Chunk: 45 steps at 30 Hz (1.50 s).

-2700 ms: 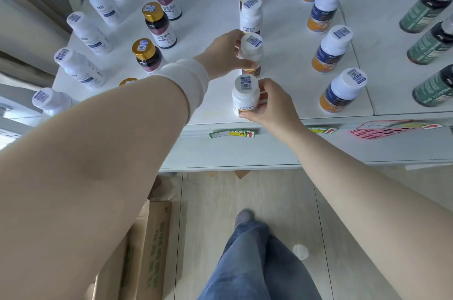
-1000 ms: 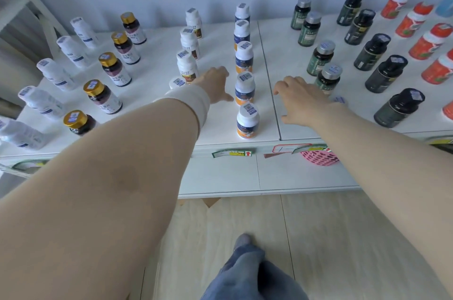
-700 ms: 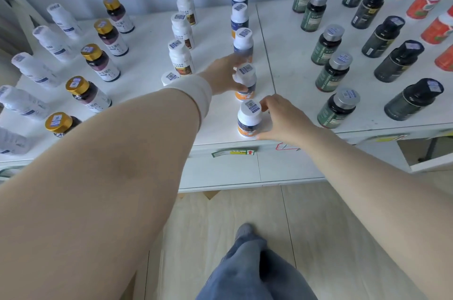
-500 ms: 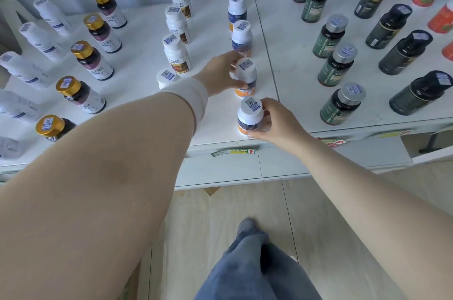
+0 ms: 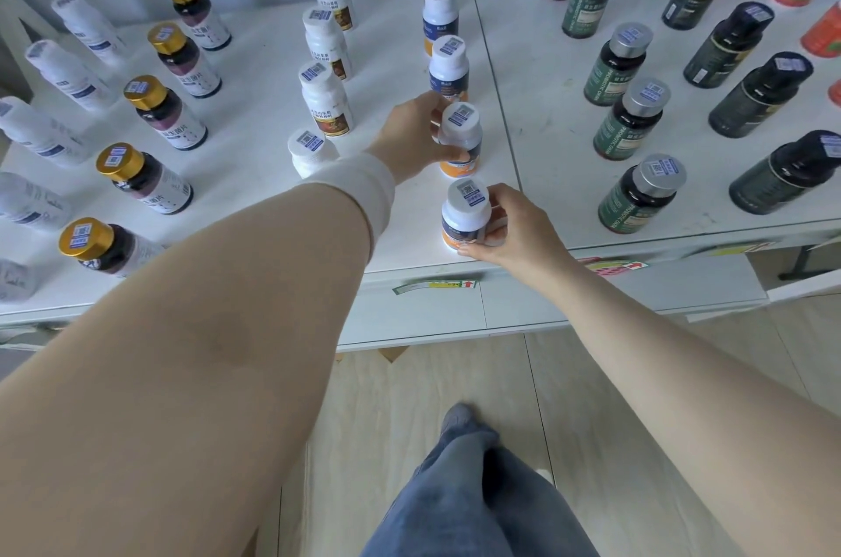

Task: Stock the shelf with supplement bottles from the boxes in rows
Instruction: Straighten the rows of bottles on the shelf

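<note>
A row of white-capped bottles with blue and orange labels runs front to back near the middle of the white shelf (image 5: pixel 255 174). My left hand (image 5: pixel 412 137) grips the second bottle from the front (image 5: pixel 462 133) on its left side. My right hand (image 5: pixel 509 226) grips the front bottle (image 5: pixel 466 210) from its right, close to the shelf's front edge. Both bottles stand upright on the shelf. To the left runs a row of white bottles with brown labels; its front bottle (image 5: pixel 311 149) is half hidden behind my left wrist.
Gold-capped dark bottles (image 5: pixel 150 178) and pale white bottles (image 5: pixel 68 74) stand in rows at the left. Green silver-capped bottles (image 5: pixel 637 192), black-capped bottles (image 5: pixel 782 174) and red ones (image 5: pixel 819 33) fill the right shelf panel. My leg (image 5: pixel 473 493) is over the wooden floor below.
My hands moved from an earlier row of white bottles to the blue-and-orange row. They hovered open a second ago, then each closed round a bottle at the row's front.
</note>
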Motion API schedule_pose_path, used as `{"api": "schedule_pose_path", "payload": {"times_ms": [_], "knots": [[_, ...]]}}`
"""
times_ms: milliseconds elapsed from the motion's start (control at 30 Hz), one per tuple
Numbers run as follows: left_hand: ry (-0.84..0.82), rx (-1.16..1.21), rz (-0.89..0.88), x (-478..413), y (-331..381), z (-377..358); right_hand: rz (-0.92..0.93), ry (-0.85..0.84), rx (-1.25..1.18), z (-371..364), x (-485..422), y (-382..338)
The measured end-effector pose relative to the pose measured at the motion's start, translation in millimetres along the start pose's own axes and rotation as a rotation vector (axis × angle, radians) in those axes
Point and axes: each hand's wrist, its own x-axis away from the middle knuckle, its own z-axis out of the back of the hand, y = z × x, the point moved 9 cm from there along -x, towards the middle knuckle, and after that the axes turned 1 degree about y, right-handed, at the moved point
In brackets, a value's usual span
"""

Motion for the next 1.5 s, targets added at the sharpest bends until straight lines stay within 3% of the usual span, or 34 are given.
{"api": "schedule_pose_path", "payload": {"times_ms": [267,400,567,700,1000,1233,1500], "knots": [[-0.040,-0.042,0.029,3.9,3.7,-1.6,-0.031,-0.106,0.032,0.2,-0.2,3.6],[-0.075,-0.059,0.071,12.5,6.3,12.3,0.014,-0.088,0.158,29.4,-6.1,-4.6],[-0.128,-0.320,0.081,23.8,18.8,47.4,0.137,-0.051,0.444,87.4,-25.7,-41.8],[-0.079,-0.511,0.067,18.1,33.1,78.6,0.198,-0.035,0.674,120.2,-46.1,-66.2],[-0.102,-0.835,0.078,-36.3,15.6,95.4,0.247,-0.093,0.954,111.6,-94.6,-84.2],[-0.127,-0.645,0.064,-106.8,-8.0,87.4,0.202,-0.118,0.855,88.0,-158.6,-68.6],[-0.056,-0.284,0.026,-164.8,-10.8,69.6,0.170,-0.147,0.416,55.3,-193.6,-39.1]]}}
